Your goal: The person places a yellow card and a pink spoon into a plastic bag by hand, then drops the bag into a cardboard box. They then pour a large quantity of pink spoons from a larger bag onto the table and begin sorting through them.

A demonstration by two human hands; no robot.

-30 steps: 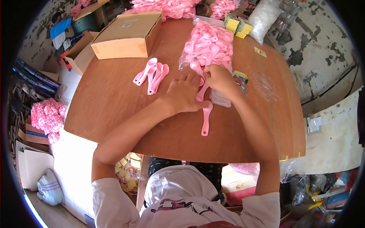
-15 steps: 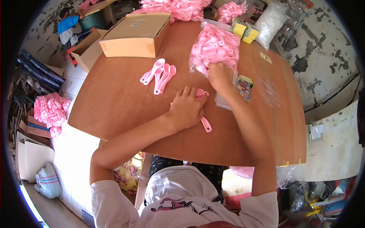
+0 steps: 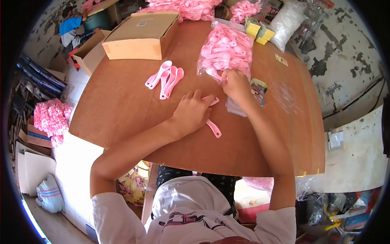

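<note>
Some pink spoons (image 3: pixel 213 128) lie on the bench (image 3: pixel 122 118) within the curled left hand (image 3: pixel 191 113); the right hand (image 3: pixel 235 84) is at the bag (image 3: pixel 226 48), grip unclear. Light, stiff, slick, probably: best held by handles.

The head view looks forward and down over the table (image 3: pixel 118 110).

Readable text: I make out none | label (image 3: pixel 141 25) on cardboard box (image 3: pixel 132 49): too small for me | shirt print (image 3: pixel 178 218): I cannot decipher it | card (image 3: pixel 258 92) on tabletop (image 3: pixel 118 114): illegible
</note>
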